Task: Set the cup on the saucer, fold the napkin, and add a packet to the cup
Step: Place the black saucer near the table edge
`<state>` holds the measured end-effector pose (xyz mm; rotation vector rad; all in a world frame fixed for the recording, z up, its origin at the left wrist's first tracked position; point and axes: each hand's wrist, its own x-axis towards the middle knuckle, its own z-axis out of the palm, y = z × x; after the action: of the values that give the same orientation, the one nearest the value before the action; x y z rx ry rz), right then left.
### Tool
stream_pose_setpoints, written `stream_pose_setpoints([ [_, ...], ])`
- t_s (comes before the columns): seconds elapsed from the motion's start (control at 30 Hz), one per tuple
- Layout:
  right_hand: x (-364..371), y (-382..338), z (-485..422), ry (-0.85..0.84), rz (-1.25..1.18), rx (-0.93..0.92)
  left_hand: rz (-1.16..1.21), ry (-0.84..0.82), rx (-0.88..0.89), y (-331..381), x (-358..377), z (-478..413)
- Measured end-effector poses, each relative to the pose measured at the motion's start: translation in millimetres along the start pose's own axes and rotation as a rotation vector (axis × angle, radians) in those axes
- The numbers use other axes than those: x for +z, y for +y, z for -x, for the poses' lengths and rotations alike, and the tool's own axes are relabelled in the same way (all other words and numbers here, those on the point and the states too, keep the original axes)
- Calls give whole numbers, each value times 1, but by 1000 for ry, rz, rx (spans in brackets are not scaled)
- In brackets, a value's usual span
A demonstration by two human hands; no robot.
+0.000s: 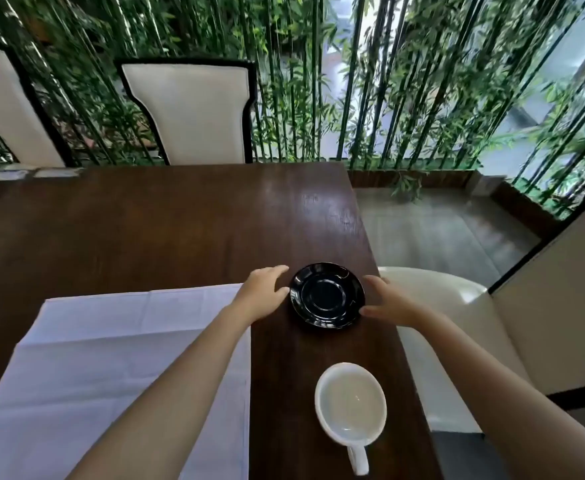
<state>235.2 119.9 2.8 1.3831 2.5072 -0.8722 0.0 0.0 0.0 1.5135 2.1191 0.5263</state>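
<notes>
A glossy black saucer lies on the dark wooden table near its right edge. My left hand is at the saucer's left rim and my right hand at its right rim, both with fingers spread; whether they touch the rim is unclear. A white cup stands upright nearer to me, empty, its handle pointing toward me. A white napkin lies spread flat on the left, partly under my left forearm. No packet is in view.
The table's right edge runs close beside the saucer and cup. A cream chair stands to the right of the table. Two white-backed chairs stand at the far side, with a bamboo screen behind them.
</notes>
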Motion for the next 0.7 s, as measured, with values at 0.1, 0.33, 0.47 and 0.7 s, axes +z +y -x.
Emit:
stream_pose_setpoints([
  [0.1, 13, 11, -20, 15, -83, 32, 43, 45, -61, -4, 16, -10],
  [0.33, 35, 25, -56, 111, -296, 38, 110, 62, -163, -1, 52, -30],
  [0.47, 43, 25, -68, 207, -304, -5, 247, 90, -232, 1, 64, -34],
  [0.7, 42, 26, -72, 198, -639, 61, 435, 109, -299, -1, 63, -34],
])
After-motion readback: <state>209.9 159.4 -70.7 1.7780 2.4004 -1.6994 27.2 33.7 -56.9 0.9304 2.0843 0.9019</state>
